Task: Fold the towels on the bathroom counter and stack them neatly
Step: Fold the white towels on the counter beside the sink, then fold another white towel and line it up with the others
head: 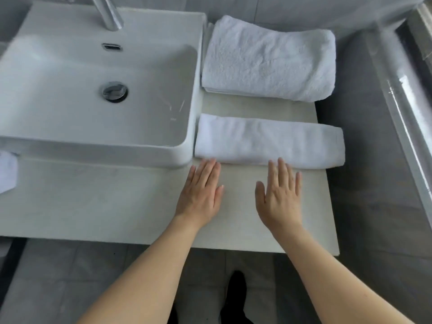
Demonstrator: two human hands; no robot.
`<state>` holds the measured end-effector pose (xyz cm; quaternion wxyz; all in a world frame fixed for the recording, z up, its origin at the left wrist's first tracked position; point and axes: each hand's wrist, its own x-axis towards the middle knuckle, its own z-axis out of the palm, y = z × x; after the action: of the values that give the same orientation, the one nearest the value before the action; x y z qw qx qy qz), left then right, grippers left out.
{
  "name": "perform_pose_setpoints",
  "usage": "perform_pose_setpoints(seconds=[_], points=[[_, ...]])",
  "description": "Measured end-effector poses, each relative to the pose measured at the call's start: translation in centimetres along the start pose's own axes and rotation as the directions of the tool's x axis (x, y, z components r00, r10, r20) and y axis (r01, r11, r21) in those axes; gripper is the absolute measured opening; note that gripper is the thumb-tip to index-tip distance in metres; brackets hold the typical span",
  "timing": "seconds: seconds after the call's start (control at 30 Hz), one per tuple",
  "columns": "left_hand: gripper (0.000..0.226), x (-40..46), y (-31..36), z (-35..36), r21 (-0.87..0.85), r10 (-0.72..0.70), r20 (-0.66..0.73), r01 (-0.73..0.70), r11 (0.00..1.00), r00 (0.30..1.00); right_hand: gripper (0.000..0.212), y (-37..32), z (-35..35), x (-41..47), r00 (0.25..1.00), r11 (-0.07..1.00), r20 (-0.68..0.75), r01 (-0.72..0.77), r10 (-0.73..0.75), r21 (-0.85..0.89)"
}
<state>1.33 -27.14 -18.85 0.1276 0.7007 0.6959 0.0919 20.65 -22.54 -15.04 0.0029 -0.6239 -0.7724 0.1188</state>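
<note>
A narrow folded white towel point(268, 142) lies across the pale counter point(98, 202) just right of the sink. Behind it, at the back of the counter, sits a larger folded white towel point(268, 59) on a thin folded layer. My left hand point(201, 190) lies flat with straight fingers, its fingertips at the near left edge of the narrow towel. My right hand point(280, 195) is flat too, fingertips reaching the towel's near edge further right. Neither hand grips anything.
A white rectangular sink point(191, 94) with a chrome tap point(108, 12) and drain fills the left. A bit of white cloth point(8, 171) shows at the far left edge. The counter ends on the right above grey floor; a glass panel point(411, 101) stands beyond.
</note>
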Motion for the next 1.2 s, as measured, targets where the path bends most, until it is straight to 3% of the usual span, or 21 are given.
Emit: perform_pose_setpoints(seconds=[0.47,0.63,0.73,0.8,0.87,0.93,1.03,1.1,1.17,1.2], points=[[0.063,-14.9,-21.0,-8.1,0.016,-0.092,0.001,0.091,0.996,0.996,0.07,-25.4,5.2,-7.8,0.957,0.955,0.104,0.251,-0.269,0.155],[0.054,-16.8,-25.4,-10.1,-0.007,-0.208,-0.166,0.209,0.978,0.964,0.066,-30.1,6.3,-7.1,0.915,0.915,0.122,0.361,-0.385,0.179],[0.051,-17.5,-29.3,-12.5,0.025,-0.251,-0.376,0.28,0.96,0.892,0.055,-34.6,6.9,-6.4,0.901,0.892,0.118,0.382,-0.417,0.242],[0.055,-18.4,-32.5,-14.4,0.02,-0.358,-0.494,0.421,0.907,0.793,0.052,-38.5,7.4,-6.0,0.875,0.86,0.127,0.415,-0.466,0.298],[0.059,-19.1,-36.1,-16.5,-0.033,-0.485,-0.555,0.565,0.824,0.676,0.049,-42.9,8.0,-5.4,0.848,0.825,0.14,0.438,-0.511,0.358],[0.063,-19.5,-39.9,-18.1,-0.097,-0.589,-0.516,0.64,0.762,0.623,0.049,-47.6,8.5,-4.3,0.842,0.793,0.13,0.427,-0.524,0.434],[0.069,-19.5,-44.7,-19.7,-0.298,-0.667,-0.265,0.599,0.744,0.697,0.051,-54.1,9.4,-2.8,0.875,0.772,0.149,0.312,-0.461,0.554],[0.065,-19.7,-46.5,-19.6,-0.359,-0.63,-0.124,0.557,0.749,0.767,0.052,-57.2,9.8,-1.7,0.904,0.739,0.289,0.042,-0.315,0.672],[0.051,-20.5,-47.5,-19.4,-0.393,-0.576,-0.112,0.496,0.774,0.81,0.049,-59.0,10.6,-0.8,0.862,0.631,0.471,-0.262,-0.187,0.73],[0.043,-20.9,-47.8,-19.3,-0.422,-0.558,-0.113,0.469,0.776,0.822,0.042,-59.5,10.9,-0.6,0.84,0.602,0.522,-0.34,-0.152,0.723]])
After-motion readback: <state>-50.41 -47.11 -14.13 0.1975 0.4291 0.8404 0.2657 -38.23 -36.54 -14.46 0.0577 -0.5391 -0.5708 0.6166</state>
